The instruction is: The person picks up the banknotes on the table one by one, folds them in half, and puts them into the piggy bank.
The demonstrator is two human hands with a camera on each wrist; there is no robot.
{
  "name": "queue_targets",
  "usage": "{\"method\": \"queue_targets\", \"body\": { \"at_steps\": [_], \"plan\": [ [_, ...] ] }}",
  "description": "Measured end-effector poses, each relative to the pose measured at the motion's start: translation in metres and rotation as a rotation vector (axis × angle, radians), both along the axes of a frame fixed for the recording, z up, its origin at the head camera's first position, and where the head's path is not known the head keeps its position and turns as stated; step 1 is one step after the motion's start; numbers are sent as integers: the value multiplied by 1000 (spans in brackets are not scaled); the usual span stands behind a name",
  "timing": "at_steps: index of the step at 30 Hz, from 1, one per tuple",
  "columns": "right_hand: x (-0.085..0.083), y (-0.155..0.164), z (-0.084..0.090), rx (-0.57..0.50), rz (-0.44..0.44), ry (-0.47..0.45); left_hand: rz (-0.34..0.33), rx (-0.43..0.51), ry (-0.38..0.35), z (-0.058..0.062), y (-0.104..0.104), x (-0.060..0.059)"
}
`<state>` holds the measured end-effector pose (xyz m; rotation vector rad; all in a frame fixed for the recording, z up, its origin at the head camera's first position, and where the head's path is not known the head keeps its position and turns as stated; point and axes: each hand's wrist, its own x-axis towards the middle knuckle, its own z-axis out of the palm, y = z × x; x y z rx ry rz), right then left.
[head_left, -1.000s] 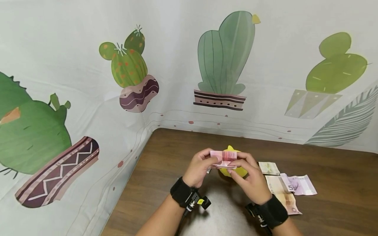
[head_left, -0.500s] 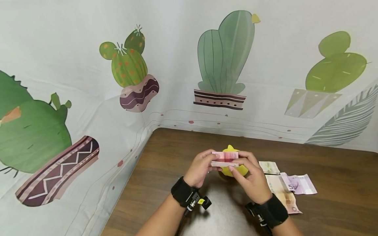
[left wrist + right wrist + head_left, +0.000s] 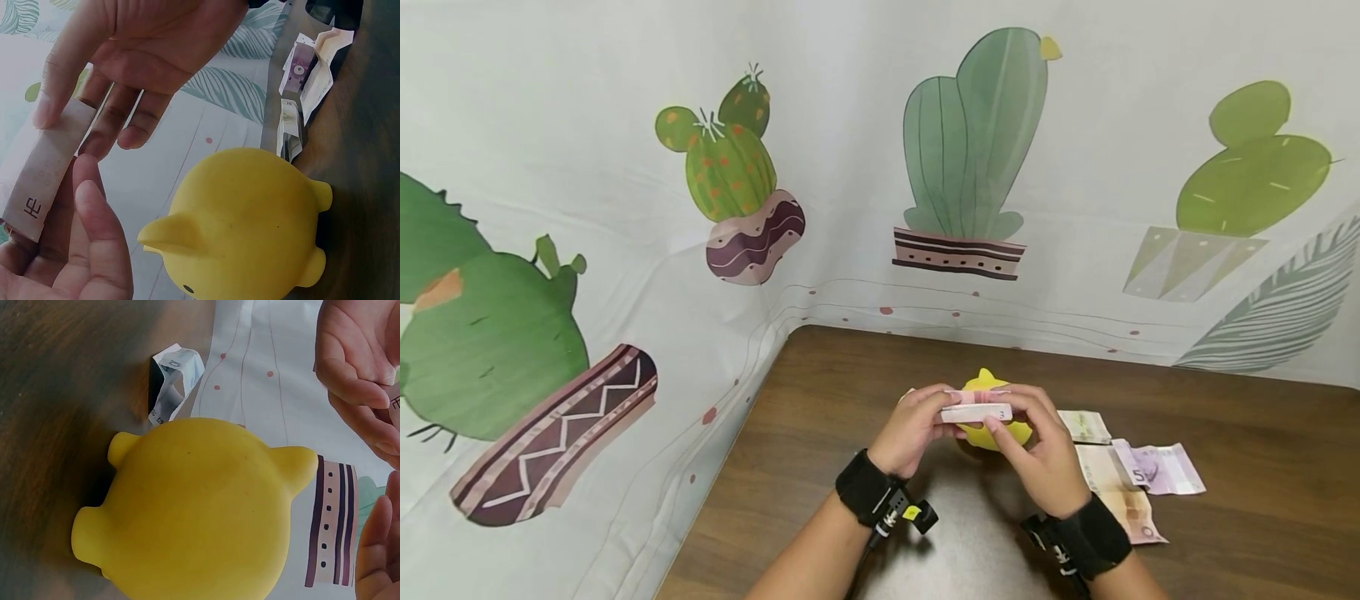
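Observation:
A pink banknote (image 3: 976, 412), folded over into a narrow strip, is held up between both hands. My left hand (image 3: 912, 432) pinches its left end, thumb on top. The right hand (image 3: 1037, 446) grips the other end, with the thumb at the near edge. In the left wrist view, the pale folded side of the banknote (image 3: 47, 165) faces the camera. Just beyond and below the hands stands a yellow piggy bank (image 3: 194, 512), apart from them in the wrist views. The hands partly hide it in the head view.
Right of the piggy bank lie a greenish banknote (image 3: 1084, 427), a brown one (image 3: 1123, 504) and a purple one (image 3: 1172, 471). A folded grey-blue banknote (image 3: 178, 381) is on its left. A cactus-print cloth (image 3: 850, 167) backs the wooden table (image 3: 1262, 467).
The pink banknote has been folded over toward the person, so its red face gives way to a pale narrow strip. Both hands keep hold of it and have shifted slightly right.

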<state>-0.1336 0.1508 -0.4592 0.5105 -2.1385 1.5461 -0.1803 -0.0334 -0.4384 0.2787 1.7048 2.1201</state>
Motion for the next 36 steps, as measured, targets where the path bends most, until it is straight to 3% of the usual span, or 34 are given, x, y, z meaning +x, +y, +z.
{"method": "queue_targets", "body": {
  "at_steps": [6,13,20,24,36],
  "plan": [
    [0,-2,-2,-22,-29,52,-22,-9,-4,0,-1,1],
    [0,-2,-3,-82,3,49,-45,-4,-8,0,-1,1],
    [0,-2,-1,-247,9,-61,-12,6,53,1,-1,2],
    [0,-3,-1,-327,41,-77,9,30,82,2,1,4],
    [0,-6,-1,-379,41,-103,67,18,102,3,4,5]
  ]
}}
